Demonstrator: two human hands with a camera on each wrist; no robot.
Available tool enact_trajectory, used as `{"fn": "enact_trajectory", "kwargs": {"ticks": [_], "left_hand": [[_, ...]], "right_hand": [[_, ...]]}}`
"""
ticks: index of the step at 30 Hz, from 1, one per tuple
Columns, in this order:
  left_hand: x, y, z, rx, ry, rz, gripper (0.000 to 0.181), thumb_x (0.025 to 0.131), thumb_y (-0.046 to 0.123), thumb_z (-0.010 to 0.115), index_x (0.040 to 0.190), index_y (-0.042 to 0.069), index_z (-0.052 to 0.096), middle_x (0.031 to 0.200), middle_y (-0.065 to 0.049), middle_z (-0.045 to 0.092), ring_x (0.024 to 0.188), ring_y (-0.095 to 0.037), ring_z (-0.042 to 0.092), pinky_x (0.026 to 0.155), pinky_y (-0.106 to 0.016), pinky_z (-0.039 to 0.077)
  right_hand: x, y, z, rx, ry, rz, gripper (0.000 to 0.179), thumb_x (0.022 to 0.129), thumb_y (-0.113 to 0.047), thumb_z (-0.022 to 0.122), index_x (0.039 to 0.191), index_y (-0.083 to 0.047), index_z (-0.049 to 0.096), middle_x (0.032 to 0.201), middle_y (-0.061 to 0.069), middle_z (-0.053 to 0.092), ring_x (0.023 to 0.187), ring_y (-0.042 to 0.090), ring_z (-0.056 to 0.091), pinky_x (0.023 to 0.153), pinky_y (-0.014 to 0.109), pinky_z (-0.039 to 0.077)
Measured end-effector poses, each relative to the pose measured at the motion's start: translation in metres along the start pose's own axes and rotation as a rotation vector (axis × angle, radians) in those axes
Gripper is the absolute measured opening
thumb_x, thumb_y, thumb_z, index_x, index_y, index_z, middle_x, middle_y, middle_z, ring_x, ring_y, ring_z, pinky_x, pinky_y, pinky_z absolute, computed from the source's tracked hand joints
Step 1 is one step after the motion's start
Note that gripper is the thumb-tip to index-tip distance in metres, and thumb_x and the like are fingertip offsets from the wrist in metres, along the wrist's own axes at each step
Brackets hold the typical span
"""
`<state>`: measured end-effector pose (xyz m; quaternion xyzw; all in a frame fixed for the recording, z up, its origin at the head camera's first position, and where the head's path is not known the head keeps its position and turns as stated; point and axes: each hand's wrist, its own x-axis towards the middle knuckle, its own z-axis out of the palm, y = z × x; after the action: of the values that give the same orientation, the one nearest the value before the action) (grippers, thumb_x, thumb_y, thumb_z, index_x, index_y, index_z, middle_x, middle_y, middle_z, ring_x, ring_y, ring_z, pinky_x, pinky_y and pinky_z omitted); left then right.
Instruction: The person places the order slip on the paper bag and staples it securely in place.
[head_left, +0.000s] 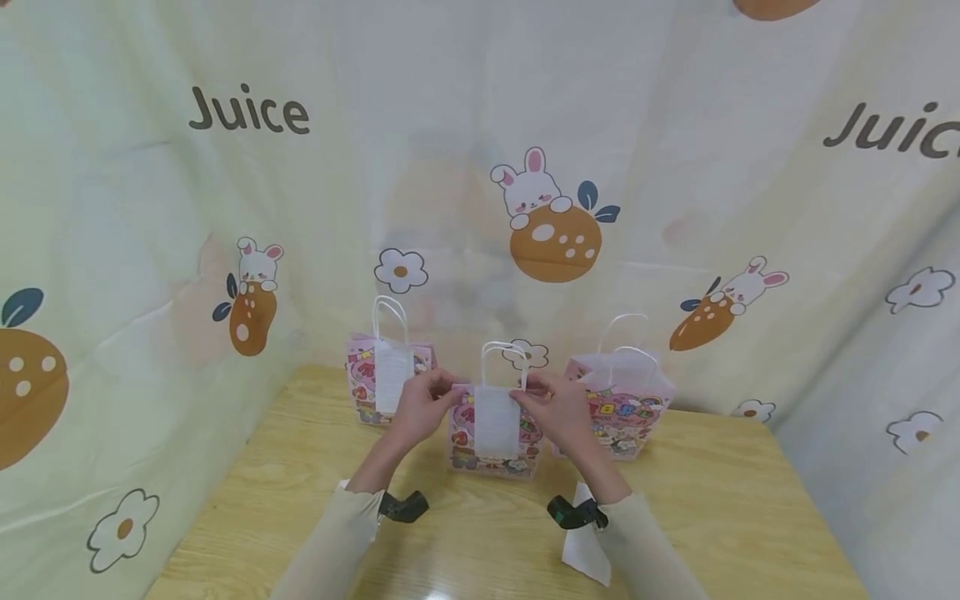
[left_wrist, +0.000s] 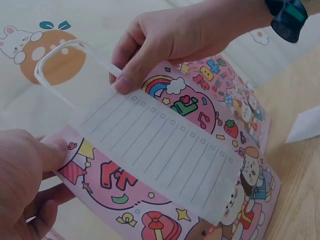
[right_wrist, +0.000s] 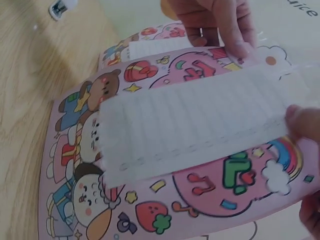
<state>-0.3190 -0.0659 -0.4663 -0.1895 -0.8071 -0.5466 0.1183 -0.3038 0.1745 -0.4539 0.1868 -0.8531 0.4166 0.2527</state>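
Observation:
A pink cartoon-printed paper gift bag [head_left: 462,417] with white handles stands upright in the middle of the table. A lined paper sheet [left_wrist: 165,155] with small checkboxes and a ragged bottom edge lies against its front. My left hand [head_left: 423,402] pinches the bag's top edge at the left, thumb in front. At the right of the top edge, my right hand [head_left: 558,408] pinches the bag rim together with the sheet's upper corner, thumb on the paper. How the sheet is fixed at its top cannot be seen.
Behind on the left stands a similar bag [head_left: 363,379] with a lined sheet [head_left: 393,379] on its front. Another such bag [head_left: 630,408] is behind on the right. A loose white paper [head_left: 585,550] lies by the right forearm. A printed curtain [head_left: 450,125] hangs behind the wooden table [head_left: 465,533].

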Motion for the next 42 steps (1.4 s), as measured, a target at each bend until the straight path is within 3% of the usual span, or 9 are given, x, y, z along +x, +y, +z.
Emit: {"fn": "enact_trajectory", "kwargs": {"ticks": [5,8,11,14,19,26,31,36,42], "left_hand": [[-0.001,0.0,-0.003,0.015,-0.042,0.002,0.008,0.09,0.008,0.069,0.098,0.009,0.071,0.083,0.001,0.067,0.072,-0.014,0.062,0.064,-0.029,0.052],[-0.001,0.001,-0.001,0.026,-0.097,-0.003,0.011,0.088,0.014,0.073,0.099,0.012,0.073,0.087,0.002,0.068,0.073,-0.014,0.062,0.062,-0.029,0.052],[0.003,0.002,0.004,0.025,-0.125,0.013,0.017,0.086,0.025,0.076,0.099,0.014,0.075,0.091,0.003,0.069,0.077,-0.013,0.063,0.064,-0.03,0.053],[0.005,-0.001,0.01,0.027,-0.121,0.027,0.019,0.084,0.031,0.077,0.092,0.014,0.077,0.087,0.003,0.068,0.078,-0.013,0.061,0.066,-0.029,0.052],[-0.004,-0.007,0.012,0.045,-0.13,0.013,0.014,0.084,0.028,0.077,0.086,0.014,0.077,0.081,0.006,0.065,0.076,-0.013,0.059,0.066,-0.029,0.051],[0.0,-0.002,0.009,0.072,-0.138,0.123,0.017,0.087,0.024,0.075,0.095,0.01,0.076,0.094,0.001,0.07,0.087,-0.015,0.065,0.077,-0.032,0.053],[0.003,0.002,0.009,0.067,-0.156,0.077,0.019,0.085,0.027,0.076,0.094,0.01,0.076,0.089,0.005,0.067,0.086,-0.014,0.063,0.076,-0.033,0.052],[0.008,0.003,0.009,0.107,-0.132,0.114,0.018,0.085,0.028,0.076,0.09,0.011,0.077,0.086,0.007,0.064,0.084,-0.013,0.062,0.073,-0.03,0.053],[0.009,0.005,0.011,0.116,-0.107,0.143,0.013,0.085,0.023,0.077,0.086,0.01,0.077,0.084,0.007,0.063,0.08,-0.011,0.063,0.067,-0.025,0.053]], "right_hand": [[0.0,0.002,-0.001,0.073,-0.097,0.047,0.011,0.086,-0.019,0.077,0.088,-0.009,0.073,0.088,0.003,0.071,0.083,0.021,0.07,0.072,0.036,0.057],[-0.003,0.006,0.001,0.081,-0.129,0.015,0.008,0.086,-0.017,0.076,0.086,-0.011,0.072,0.085,0.0,0.07,0.082,0.018,0.07,0.073,0.034,0.057],[-0.004,0.01,0.004,0.08,-0.107,-0.036,0.006,0.086,-0.015,0.076,0.085,-0.011,0.072,0.083,-0.001,0.07,0.08,0.015,0.069,0.073,0.036,0.056],[-0.008,0.011,0.007,0.109,-0.096,-0.014,0.005,0.086,-0.014,0.076,0.086,-0.012,0.072,0.084,-0.003,0.07,0.08,0.013,0.068,0.073,0.037,0.056],[-0.019,0.01,0.011,0.153,-0.135,0.054,0.006,0.087,-0.015,0.075,0.089,-0.011,0.072,0.086,-0.003,0.07,0.082,0.013,0.068,0.075,0.033,0.056],[-0.013,0.006,0.009,0.158,-0.111,0.001,0.008,0.086,-0.015,0.075,0.089,-0.008,0.073,0.084,-0.001,0.071,0.08,0.016,0.07,0.071,0.034,0.057],[-0.008,0.005,0.003,0.144,-0.181,-0.053,0.01,0.089,-0.015,0.073,0.087,-0.005,0.073,0.083,-0.002,0.07,0.077,0.014,0.068,0.071,0.032,0.057],[-0.004,0.004,-0.002,0.098,-0.192,-0.12,0.006,0.087,-0.007,0.073,0.091,-0.002,0.073,0.087,0.005,0.072,0.079,0.018,0.07,0.07,0.03,0.056],[-0.005,-0.002,-0.007,0.053,-0.181,-0.088,0.012,0.085,-0.008,0.076,0.095,-0.001,0.074,0.091,0.008,0.073,0.081,0.02,0.07,0.07,0.031,0.057]]}}
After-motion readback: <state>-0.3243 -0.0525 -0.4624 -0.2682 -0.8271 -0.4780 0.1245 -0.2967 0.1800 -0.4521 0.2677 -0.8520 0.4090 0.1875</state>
